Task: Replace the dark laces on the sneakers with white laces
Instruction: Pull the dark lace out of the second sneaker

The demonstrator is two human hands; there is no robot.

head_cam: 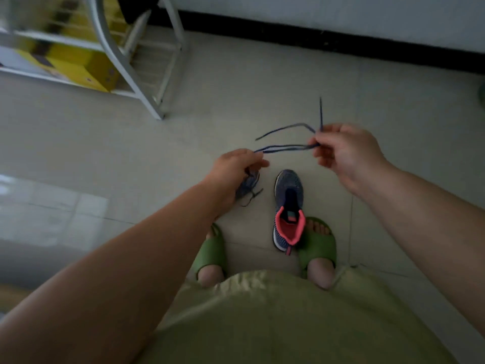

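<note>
Head: hands (236, 166) pinching dark lace (286, 147)

Both bare forearms reach forward and down from the lower corners of the view, the left arm running diagonally up toward the centre, the right arm coming in from the right edge. The left hand (233, 172) is turned back-up, its fingers curled downward and its thumb and fingertips pinched together at the inner side. The right hand (346, 153) sits higher and farther forward than the left, well apart from it, wrist bent, with thumb and forefinger pinched at its inner edge and the other fingers loosely curled beneath.
</note>
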